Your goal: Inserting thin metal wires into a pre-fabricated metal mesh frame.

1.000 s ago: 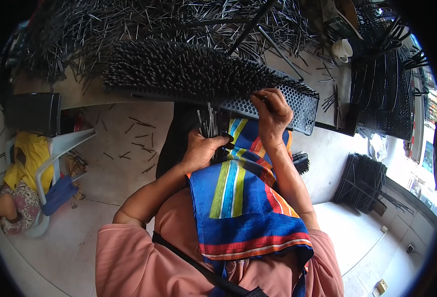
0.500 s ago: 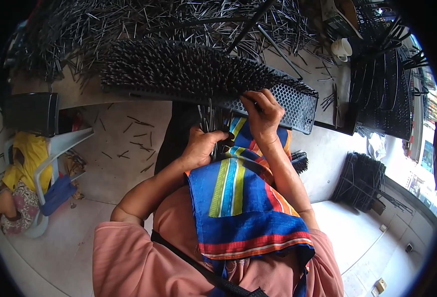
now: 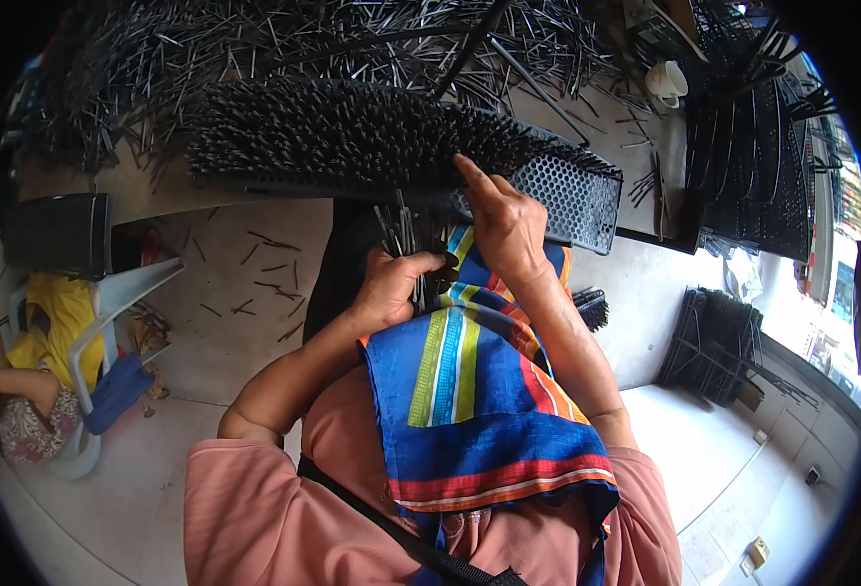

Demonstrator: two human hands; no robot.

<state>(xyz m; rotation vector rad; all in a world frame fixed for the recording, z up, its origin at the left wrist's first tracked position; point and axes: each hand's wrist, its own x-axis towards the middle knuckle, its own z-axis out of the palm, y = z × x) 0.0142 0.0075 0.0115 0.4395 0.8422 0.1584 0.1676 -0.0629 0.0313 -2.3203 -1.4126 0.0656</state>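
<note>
A long black perforated panel (image 3: 569, 203) lies across in front of me, most of it thickly covered with upright black strips (image 3: 323, 137). Its right end shows bare honeycomb-like holes. My left hand (image 3: 391, 285) is closed round a bundle of loose black strips (image 3: 403, 230) below the panel's near edge. Over the panel's near side is my right hand (image 3: 507, 220), its index finger stretched out to the strips and the other fingers partly curled. Nothing shows in it, though the thumb is hidden. A striped blue cloth (image 3: 489, 391) covers my lap and front.
Loose black strips (image 3: 401, 39) heap behind the panel. A white mug (image 3: 665, 83) and stacked black panels (image 3: 753, 176) stand right. Another person (image 3: 30, 415) sits at left beside a grey chair (image 3: 108, 322). Dark racks (image 3: 709, 342) stand on the floor at right.
My right hand has moved slightly left and its index finger has stretched out from a pinch at the panel's edge. My left hand keeps the bundle. The other person's arm has risen.
</note>
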